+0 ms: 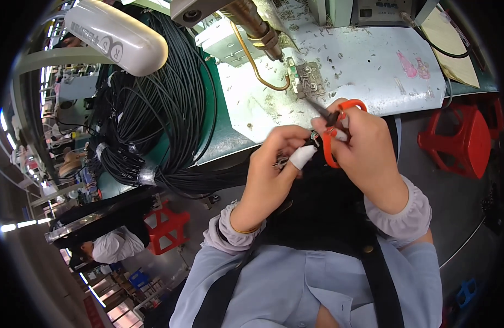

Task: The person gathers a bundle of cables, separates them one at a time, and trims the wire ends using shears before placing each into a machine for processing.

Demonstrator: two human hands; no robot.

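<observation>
Scissors with orange handles (328, 148) are in my right hand (367, 147), its fingers through the loops. Their dark blades point up and left toward the machine's work spot. My left hand (276, 164) is closed around the end of a black cable, with small loose wires (314, 138) showing at the fingertips. White tape (303, 157) wraps my left thumb. Both hands meet just in front of the near edge of the white work plate (252, 123). The black cable bundle (219, 179) runs from the left toward my left hand.
A press-like machine (257, 30) with a bent copper tube (251, 60) stands over a small metal die (309, 79). Metal scraps litter the plate. Coiled black cables (164, 82) lie at left under a white lamp (118, 37). Red stools (470, 139) stand right; another person (118, 246) sits left.
</observation>
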